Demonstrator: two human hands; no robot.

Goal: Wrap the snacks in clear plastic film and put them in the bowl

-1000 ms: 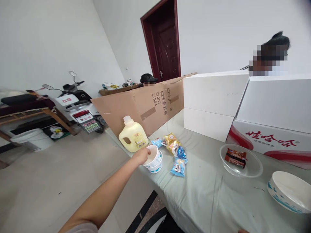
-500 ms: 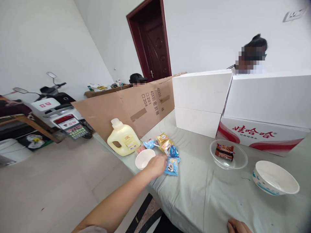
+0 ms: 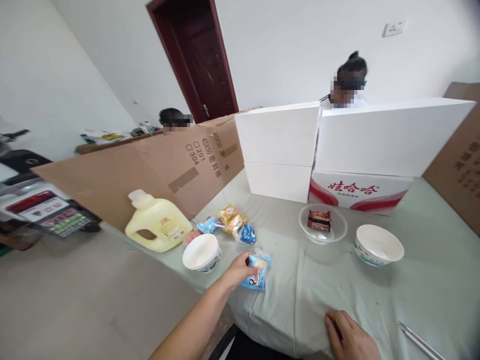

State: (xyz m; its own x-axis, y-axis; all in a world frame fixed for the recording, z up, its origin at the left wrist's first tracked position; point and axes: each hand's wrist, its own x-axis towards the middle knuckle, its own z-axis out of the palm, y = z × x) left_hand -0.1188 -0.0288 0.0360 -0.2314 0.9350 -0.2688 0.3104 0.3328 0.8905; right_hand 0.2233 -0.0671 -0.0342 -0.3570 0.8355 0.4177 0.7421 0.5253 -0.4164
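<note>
My left hand (image 3: 242, 268) is closed on a blue snack packet (image 3: 258, 282) lying on the green tablecloth, its thumb pressed over the packet's top. My right hand (image 3: 352, 336) rests on the cloth near the front edge, fingers loosely curled, holding nothing visible. Just left of my left hand stands a white paper bowl (image 3: 201, 252). Behind it lie gold snack packets (image 3: 231, 216), a dark blue packet (image 3: 247, 233) and a light blue packet (image 3: 207, 225). Further right, a clear plastic bowl (image 3: 305, 231) holds a red-brown packet (image 3: 319, 220).
A yellow jug (image 3: 161, 222) stands at the table's left edge. Another paper bowl (image 3: 378, 245) is on the right, with a pen-like silver stick (image 3: 420, 342) nearer. White boxes (image 3: 277, 137), a red-and-white carton (image 3: 360, 192) and a cardboard panel (image 3: 157, 165) line the back. Two people sit beyond.
My left hand has come from beside the blue packet to a hold on it. The view has swung right, bringing more of my right hand and the silver stick into sight.
</note>
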